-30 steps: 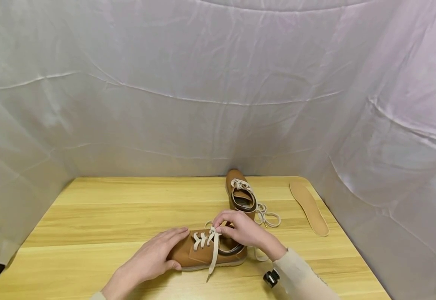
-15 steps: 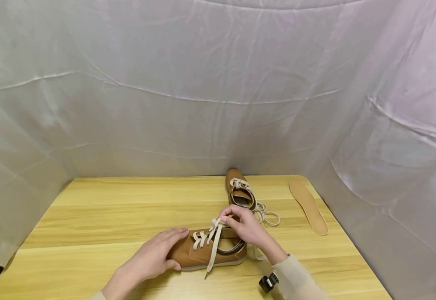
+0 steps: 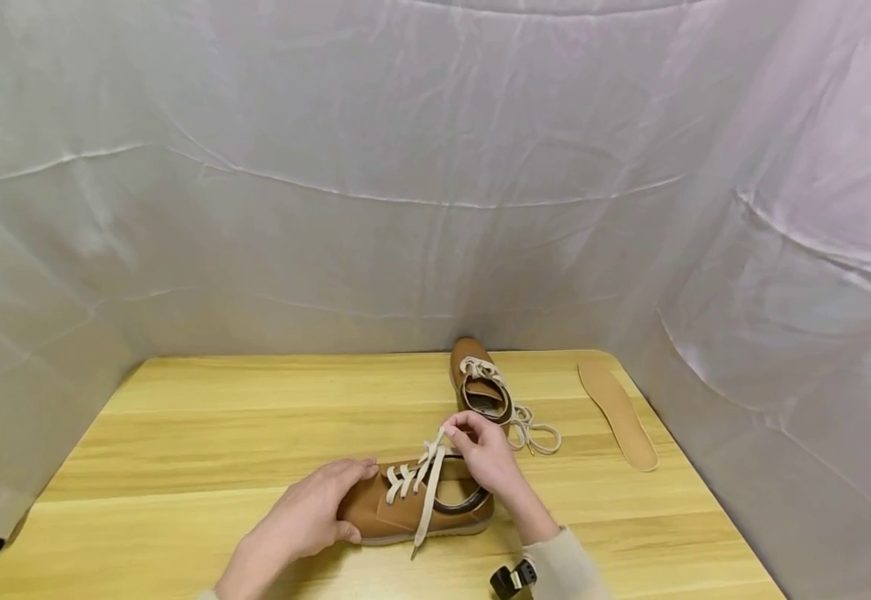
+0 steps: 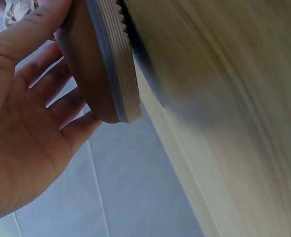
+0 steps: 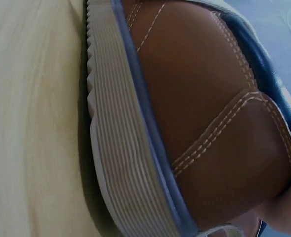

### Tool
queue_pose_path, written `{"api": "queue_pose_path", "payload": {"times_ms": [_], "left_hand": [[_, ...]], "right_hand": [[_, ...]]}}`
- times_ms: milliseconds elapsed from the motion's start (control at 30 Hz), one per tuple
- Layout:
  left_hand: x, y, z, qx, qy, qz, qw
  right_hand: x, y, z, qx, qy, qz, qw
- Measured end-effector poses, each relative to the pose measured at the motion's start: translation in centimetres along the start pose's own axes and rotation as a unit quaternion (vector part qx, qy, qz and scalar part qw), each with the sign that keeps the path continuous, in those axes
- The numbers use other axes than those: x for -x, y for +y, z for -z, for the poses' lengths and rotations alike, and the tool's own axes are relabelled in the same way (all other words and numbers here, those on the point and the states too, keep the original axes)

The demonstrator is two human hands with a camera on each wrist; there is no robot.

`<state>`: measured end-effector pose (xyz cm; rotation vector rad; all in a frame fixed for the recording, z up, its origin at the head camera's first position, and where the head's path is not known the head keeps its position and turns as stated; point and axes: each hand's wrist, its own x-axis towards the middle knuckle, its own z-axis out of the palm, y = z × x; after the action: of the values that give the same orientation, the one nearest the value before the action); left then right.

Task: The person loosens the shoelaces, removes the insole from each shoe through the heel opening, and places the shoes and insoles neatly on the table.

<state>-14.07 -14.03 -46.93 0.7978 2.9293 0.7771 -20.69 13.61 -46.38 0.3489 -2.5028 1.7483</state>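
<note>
While the nearer shoe (image 3: pixel 399 517) on the table (image 3: pixel 180 442) is gripped round its toe by the left hand (image 3: pixel 303 510), the lace (image 3: pixel 427 498), pinched by the right hand (image 3: pixel 486 457), is judged light and limp, best taken close to the shoe.

I see a wood-grain table (image 3: pixel 217 433); creased grey cloth (image 3: pixel 405 250) behind it and along both sides, pinkish right of it

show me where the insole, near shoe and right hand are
Insole (image 3: pixel 618 417), head view: middle of its flat surface
Near shoe (image 3: pixel 402 514), head view: leather side, below the lacing
Right hand (image 3: pixel 491 457), head view: back of the hand
</note>
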Motion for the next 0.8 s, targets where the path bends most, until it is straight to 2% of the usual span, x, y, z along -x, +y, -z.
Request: {"api": "queue_pose_path", "payload": {"times_ms": [67,267,433,500,600,667,800], "left_hand": [[-0.1,0.1,0.0,0.0,0.001,0.002,1.0],[-0.3,0.2,0.1,-0.006,0.001,0.007,1.0],[-0.3,0.2,0.1,-0.01,0.0,0.011,0.9999],[-0.3,0.2,0.0,-0.009,0.0,0.013,0.9999],[-0.2,0.2,-0.1,-0.006,0.002,0.015,0.9999],[-0.1,0.2,-0.1,-0.005,0.002,0.015,0.9999],[-0.2,0.2,-0.2,-0.003,0.001,0.014,0.9999]], "right_hand": [[-0.1,0.1,0.0,0.006,0.0,-0.004,1.0],[-0.4,0.1,0.5,0.002,-0.037,-0.012,0.9992],[-0.3,0.1,1.0,0.001,-0.055,0.013,0.9984],[-0.3,0.1,1.2,0.003,-0.056,0.042,0.9975],[-0.3,0.0,1.5,0.028,-0.06,0.107,0.992],[-0.1,-0.1,1.7,0.064,-0.065,0.16,0.9829],[0.1,-0.3,2.0,0.138,-0.081,0.242,0.9569]]}}
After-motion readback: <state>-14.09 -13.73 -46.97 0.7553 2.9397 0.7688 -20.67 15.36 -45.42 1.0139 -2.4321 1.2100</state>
